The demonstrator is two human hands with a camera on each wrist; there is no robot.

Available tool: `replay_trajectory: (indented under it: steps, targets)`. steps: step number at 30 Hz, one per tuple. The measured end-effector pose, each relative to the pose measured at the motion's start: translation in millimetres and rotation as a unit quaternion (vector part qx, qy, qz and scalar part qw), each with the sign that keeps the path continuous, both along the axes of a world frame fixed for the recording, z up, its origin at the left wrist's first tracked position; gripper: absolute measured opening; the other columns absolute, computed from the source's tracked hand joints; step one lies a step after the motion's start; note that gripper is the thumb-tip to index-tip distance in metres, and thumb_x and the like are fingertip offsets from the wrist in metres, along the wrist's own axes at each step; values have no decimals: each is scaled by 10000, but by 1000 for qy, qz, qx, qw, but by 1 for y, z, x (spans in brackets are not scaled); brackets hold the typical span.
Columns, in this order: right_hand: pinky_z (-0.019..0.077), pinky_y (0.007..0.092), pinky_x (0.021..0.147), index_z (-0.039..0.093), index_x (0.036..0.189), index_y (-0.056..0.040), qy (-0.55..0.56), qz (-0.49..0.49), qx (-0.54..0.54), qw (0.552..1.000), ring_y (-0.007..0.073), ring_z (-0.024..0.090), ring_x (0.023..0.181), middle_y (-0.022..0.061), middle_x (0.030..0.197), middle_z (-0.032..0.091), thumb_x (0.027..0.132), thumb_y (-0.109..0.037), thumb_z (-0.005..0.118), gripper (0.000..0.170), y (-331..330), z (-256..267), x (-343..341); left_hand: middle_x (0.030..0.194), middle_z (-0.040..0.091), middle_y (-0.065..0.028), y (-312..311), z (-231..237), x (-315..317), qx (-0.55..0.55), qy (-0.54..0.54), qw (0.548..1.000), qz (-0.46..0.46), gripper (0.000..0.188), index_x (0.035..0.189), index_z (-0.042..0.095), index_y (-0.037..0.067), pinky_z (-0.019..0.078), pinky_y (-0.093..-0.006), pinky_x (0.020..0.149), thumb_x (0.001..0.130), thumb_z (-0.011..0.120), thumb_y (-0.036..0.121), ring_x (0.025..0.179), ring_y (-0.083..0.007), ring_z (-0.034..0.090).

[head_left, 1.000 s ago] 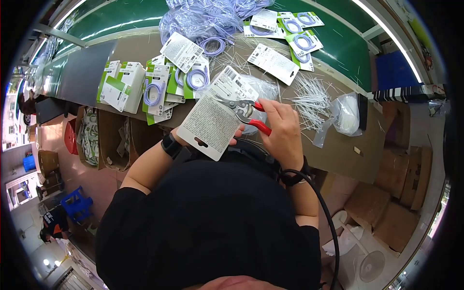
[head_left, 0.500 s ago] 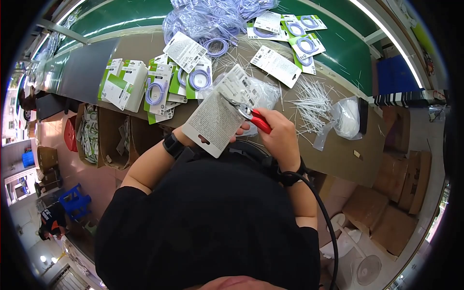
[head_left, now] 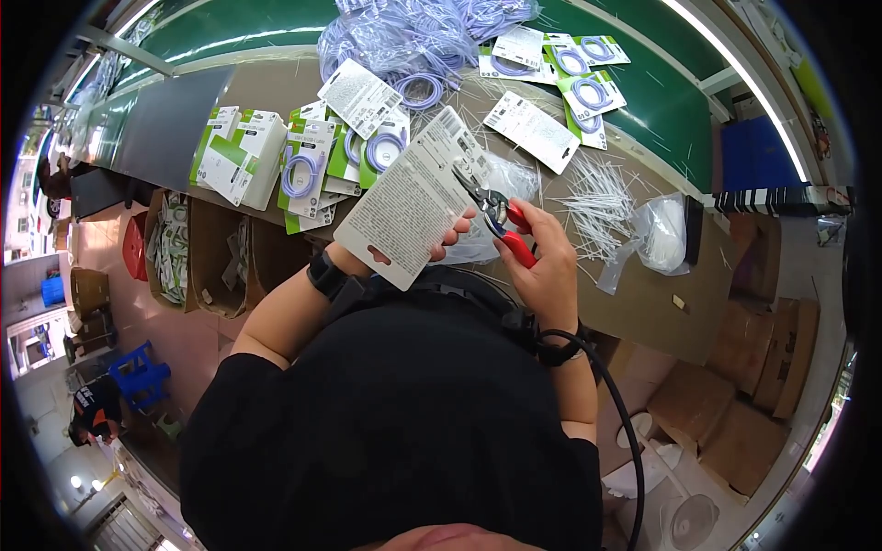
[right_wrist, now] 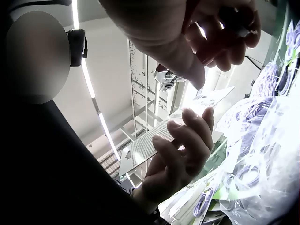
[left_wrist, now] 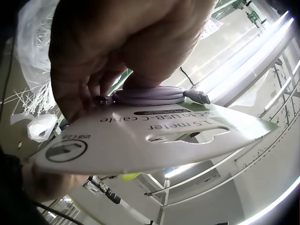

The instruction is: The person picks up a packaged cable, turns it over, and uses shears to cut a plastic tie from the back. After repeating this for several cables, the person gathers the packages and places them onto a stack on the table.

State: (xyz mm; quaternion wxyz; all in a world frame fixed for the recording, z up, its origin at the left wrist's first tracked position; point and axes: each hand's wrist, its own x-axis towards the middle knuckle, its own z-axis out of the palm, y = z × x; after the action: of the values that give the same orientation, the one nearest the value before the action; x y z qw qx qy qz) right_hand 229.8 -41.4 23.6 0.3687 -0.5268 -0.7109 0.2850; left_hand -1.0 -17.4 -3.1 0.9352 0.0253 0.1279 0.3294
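In the head view a white cable card point(head_left: 404, 207) with small printed text faces up, held from beneath by my left hand point(head_left: 452, 237), whose fingertips show at its right edge. The left wrist view shows the card's other side, with a coiled lavender USB-C cable point(left_wrist: 150, 96) under that hand's fingers. My right hand point(head_left: 549, 271) grips red-handled cutters point(head_left: 520, 248), their metal blades pointing up and left at the card's right edge. White thin ties point(head_left: 597, 193) lie in a loose heap beyond the right hand.
Packaged cable cards point(head_left: 303, 170) sit at the left of the table, beside a stack of cards point(head_left: 248, 156). Bagged lavender cables point(head_left: 395, 55) are piled at the back. A clear bag of ties point(head_left: 661, 234) lies at the right. Cardboard boxes point(head_left: 216, 266) stand below the left edge.
The cutters have shifted right and down, from over the card's printed face to its right edge. The card has tilted slightly, and more of the left fingertips shows.
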Motion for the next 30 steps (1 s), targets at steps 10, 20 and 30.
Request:
replay_trajectory:
  steps: [10, 20, 30]
  targets:
    - [473, 323, 818, 565, 1171, -36, 4, -31, -7, 999, 245, 608, 909, 139, 1037, 604, 724, -79, 701, 469, -1, -4, 4, 1161, 546, -187, 14, -30, -10, 93, 113, 989, 7, 567, 1300, 354, -61, 511, -348, 803, 925, 508, 336, 956, -225, 605]
    - [464, 354, 829, 561, 1170, -49, -107, -61, 10, 992, 268, 598, 920, 128, 1036, 614, 720, -98, 700, 472, -2, 2, 19, 1143, 556, -109, 13, -10, -20, 185, 328, 914, 153, 372, 1280, 369, 3, 499, -288, 849, 941, 482, 108, 1005, -151, 581]
    - [439, 382, 832, 570, 1135, -54, -182, -35, 43, 982, 298, 569, 931, 117, 1015, 612, 672, -74, 701, 481, 2, 9, 8, 1123, 567, -97, -1, 0, -9, 369, 459, 796, 143, 356, 1267, 387, -21, 462, -265, 839, 941, 478, 92, 969, -130, 564]
